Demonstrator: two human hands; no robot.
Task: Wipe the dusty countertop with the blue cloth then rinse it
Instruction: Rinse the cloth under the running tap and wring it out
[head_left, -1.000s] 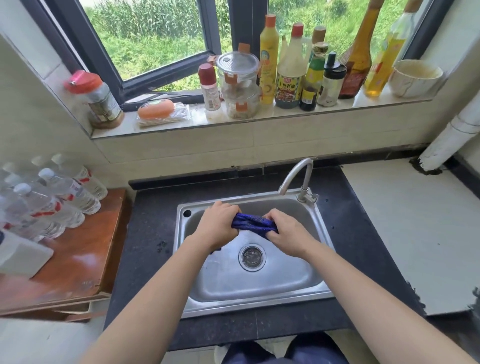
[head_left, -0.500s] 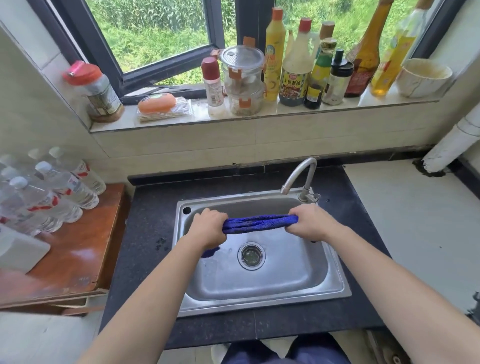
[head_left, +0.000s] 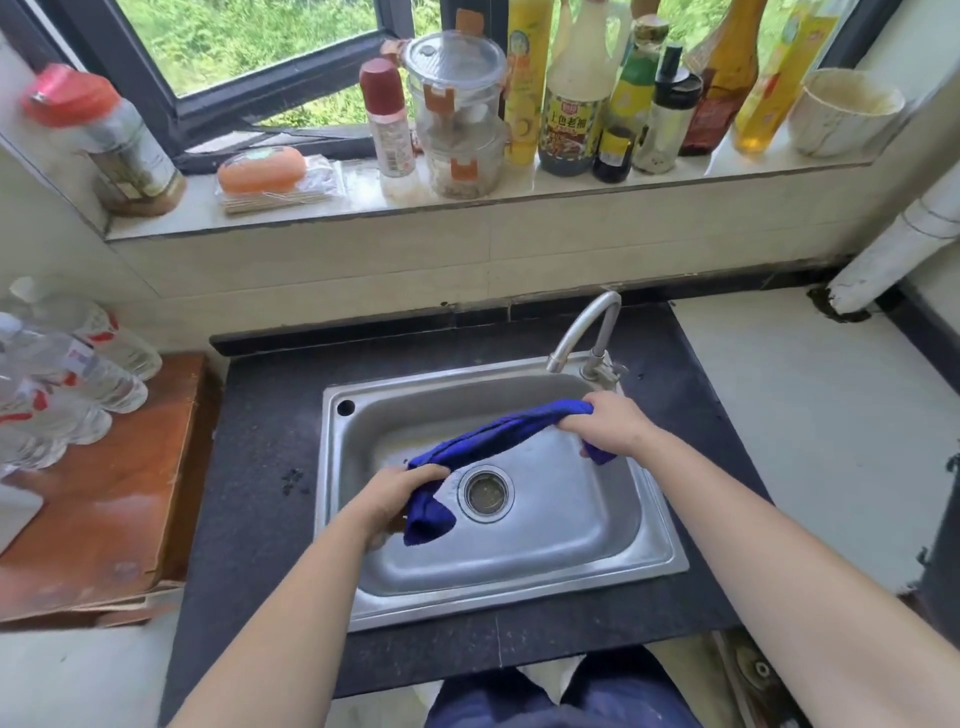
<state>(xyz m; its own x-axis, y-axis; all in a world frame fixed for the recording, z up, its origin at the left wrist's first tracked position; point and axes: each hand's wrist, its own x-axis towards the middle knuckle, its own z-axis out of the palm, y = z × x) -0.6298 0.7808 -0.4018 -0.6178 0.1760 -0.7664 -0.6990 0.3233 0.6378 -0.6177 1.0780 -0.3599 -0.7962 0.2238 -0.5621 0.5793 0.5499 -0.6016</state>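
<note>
**While both hands grip it, the blue cloth spans the sink**

Where the dark speckled worktop (head_left: 260, 467) runs along the tiled wall, a steel sink (head_left: 519, 584) is set into it, and the whole action sits above that basin. To the left stands a wooden side table (head_left: 104, 519) carrying clear water bottles (head_left: 78, 374). On the far side, a window sill (head_left: 363, 208) holds sauce bottles, jars and a white bowl.

Two bare forearms reach in from the near edge. The left hand (head_left: 400, 493) is lower and nearer, just left of the drain (head_left: 487, 492), its fingers curled round one end of the blue cloth (head_left: 493, 434). The right hand (head_left: 608, 423) is higher and farther, close to the base of the curved tap (head_left: 587, 327), fist closed round the other end.

The cloth is bunched into a rope and stretched on a slant between them, above the basin floor. A short tail hangs below each hand. No water can be seen running from the spout.
</note>
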